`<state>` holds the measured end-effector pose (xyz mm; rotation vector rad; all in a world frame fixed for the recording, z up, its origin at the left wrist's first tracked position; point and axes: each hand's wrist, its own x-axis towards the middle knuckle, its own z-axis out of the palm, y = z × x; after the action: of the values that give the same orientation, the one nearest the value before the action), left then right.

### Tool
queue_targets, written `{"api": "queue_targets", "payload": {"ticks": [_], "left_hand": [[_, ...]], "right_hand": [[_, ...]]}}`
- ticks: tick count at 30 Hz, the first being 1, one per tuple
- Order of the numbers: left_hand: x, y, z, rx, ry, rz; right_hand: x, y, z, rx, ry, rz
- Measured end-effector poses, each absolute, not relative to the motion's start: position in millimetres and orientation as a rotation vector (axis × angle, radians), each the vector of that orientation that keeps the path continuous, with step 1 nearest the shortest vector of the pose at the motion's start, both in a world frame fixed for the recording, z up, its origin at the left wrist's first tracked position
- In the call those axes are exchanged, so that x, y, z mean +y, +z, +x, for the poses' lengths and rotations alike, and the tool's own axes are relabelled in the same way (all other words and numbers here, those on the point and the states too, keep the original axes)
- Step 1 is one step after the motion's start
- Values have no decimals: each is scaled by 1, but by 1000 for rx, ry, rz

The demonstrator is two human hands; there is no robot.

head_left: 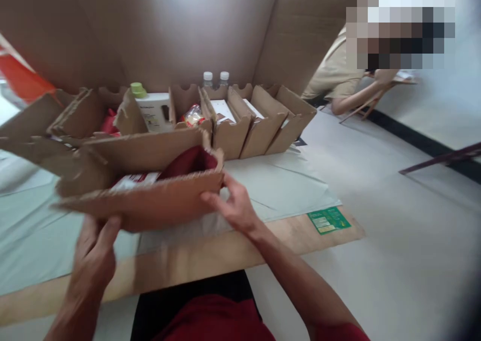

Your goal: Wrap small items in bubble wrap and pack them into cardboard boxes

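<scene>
Both my hands grip an open-topped cardboard box (165, 201) above the front of the table. My left hand (95, 251) holds its near left part from below, thumb on the front wall. At the right end, my right hand (236, 206) has its thumb on the front wall and its fingers behind the corner. A dark red item (188, 163) and a white packet (135, 182) lie inside the box; what they are I cannot make out. Behind it, a row of similar cardboard boxes (225, 138) stands along the table.
The boxes hold a white carton (156, 110), a clear packet (193, 115) and a red item (109, 123). Two white-capped bottles (208, 79) and a green cap (138, 89) show behind. A tall cardboard panel (180, 35) backs the table. A person (338, 75) sits at the right.
</scene>
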<state>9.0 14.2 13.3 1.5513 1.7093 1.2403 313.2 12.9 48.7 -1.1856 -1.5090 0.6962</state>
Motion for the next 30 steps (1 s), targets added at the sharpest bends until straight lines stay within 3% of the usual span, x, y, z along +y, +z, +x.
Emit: {"api": "queue_targets", "payload": {"ticks": [3, 8, 14, 18, 21, 24, 30], "left_hand": [[37, 37, 64, 1326, 1399, 1500], [1, 33, 98, 1082, 1191, 1509], [-12, 46, 36, 1385, 1475, 1326], [7, 62, 71, 1171, 1515, 1444], [5, 53, 105, 970, 1336, 1487], [2, 29, 103, 924, 1286, 1412], [55, 5, 28, 1219, 1638, 1296]], "right_hand": [[17, 44, 339, -1359, 577, -1235], [-38, 40, 375, -1285, 259, -1331], [-17, 56, 304, -1500, 565, -1213], [-5, 52, 321, -1338, 421, -1231], [-26, 40, 355, -1185, 207, -1300], [-50, 25, 354, -1222, 235, -1355], [-72, -4, 276, -1573, 359, -1311]]}}
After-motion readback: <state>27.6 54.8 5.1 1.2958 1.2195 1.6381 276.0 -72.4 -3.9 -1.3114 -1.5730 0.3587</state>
